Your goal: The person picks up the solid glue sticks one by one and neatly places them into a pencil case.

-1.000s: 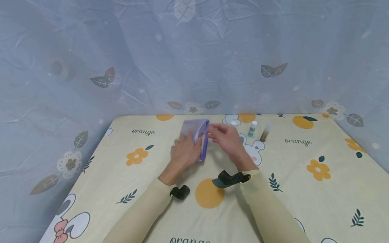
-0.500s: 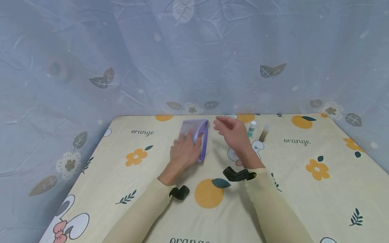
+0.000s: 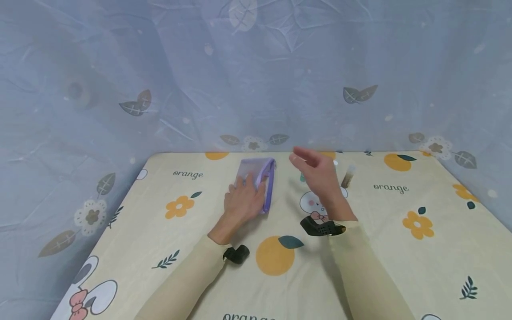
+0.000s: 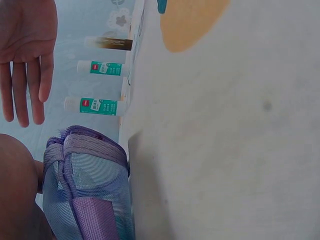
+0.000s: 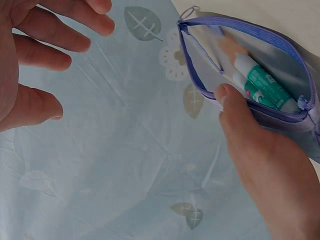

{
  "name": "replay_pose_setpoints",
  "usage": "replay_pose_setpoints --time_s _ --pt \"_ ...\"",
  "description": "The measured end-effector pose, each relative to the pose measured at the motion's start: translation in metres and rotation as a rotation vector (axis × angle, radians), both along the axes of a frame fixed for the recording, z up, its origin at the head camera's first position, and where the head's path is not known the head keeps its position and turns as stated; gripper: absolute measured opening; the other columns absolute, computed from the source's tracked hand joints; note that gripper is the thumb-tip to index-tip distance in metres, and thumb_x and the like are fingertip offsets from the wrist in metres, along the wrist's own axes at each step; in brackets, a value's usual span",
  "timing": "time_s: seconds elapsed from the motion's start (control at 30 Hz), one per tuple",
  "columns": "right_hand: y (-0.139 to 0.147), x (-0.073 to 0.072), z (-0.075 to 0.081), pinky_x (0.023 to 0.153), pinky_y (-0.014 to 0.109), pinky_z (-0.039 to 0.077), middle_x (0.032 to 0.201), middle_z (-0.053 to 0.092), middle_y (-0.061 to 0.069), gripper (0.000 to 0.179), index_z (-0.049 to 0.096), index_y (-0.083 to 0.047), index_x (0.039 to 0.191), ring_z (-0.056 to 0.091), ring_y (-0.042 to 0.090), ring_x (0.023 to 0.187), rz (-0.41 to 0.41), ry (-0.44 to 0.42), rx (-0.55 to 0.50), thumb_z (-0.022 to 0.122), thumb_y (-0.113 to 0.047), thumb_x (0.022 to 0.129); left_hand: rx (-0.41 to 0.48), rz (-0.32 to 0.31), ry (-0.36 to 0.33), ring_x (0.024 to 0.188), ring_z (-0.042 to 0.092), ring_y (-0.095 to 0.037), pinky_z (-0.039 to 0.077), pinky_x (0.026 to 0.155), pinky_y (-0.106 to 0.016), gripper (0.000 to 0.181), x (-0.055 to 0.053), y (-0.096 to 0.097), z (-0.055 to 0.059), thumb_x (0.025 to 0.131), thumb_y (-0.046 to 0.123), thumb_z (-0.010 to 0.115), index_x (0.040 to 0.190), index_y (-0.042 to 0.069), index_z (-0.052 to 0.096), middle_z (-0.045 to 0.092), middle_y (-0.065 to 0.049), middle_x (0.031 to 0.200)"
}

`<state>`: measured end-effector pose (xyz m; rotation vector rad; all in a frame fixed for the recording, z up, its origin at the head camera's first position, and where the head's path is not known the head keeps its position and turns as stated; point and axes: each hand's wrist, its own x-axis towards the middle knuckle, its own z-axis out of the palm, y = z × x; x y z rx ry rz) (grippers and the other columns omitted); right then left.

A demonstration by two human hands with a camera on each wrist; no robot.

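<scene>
My left hand (image 3: 244, 198) holds a purple mesh zip pouch (image 3: 270, 189) on the table, its fingers spread over the pouch. In the right wrist view the left thumb lies along the rim of the unzipped mouth. Inside show two green-and-white glue sticks (image 5: 267, 82). To the right of the pouch, my right hand (image 3: 318, 173) hovers with nothing in it, fingers loosely bent. The left wrist view shows that palm (image 4: 30, 35) with its fingers extended. Two more glue sticks (image 4: 97, 106) stand upright on the table, mostly hidden behind the right hand in the head view.
A brown tube with a pale cap (image 3: 348, 177) stands right of the right hand. The table has a cream printed cloth (image 3: 216, 284). A pale blue printed curtain (image 3: 256, 80) hangs along the table's back edge.
My right hand has drawn away from the pouch's mouth, to the right and slightly back, and now covers most of the standing glue sticks. The left hand and pouch have stayed put.
</scene>
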<state>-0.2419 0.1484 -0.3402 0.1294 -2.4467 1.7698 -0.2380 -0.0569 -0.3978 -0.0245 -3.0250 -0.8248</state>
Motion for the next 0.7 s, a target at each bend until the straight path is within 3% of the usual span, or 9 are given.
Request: replay_pose_setpoints --time_s 0.17,0.7 --pt "0.006 0.0 0.004 0.123 0.048 0.043 0.163 0.053 0.0 0.062 0.053 -0.019 0.158 0.054 0.023 0.148 -0.025 -0.007 -0.006 0.068 -0.044 0.103 0.007 0.001 -0.005 0.138 0.05 -0.052 0.043 0.111 -0.066 0.067 0.0 0.0 0.0 0.111 0.053 0.033 0.165 0.012 0.036 0.044 -0.024 0.162" --pt "0.025 0.001 0.01 0.125 0.046 0.041 0.165 0.051 -0.003 0.063 0.05 -0.022 0.16 0.053 0.021 0.149 -0.11 0.013 -0.013 0.068 -0.044 0.103 0.02 -0.003 -0.005 0.141 0.048 -0.054 0.042 0.113 -0.067 0.067 0.0 -0.001 0.001 0.111 0.052 0.033 0.165 0.013 0.036 0.043 -0.024 0.163"
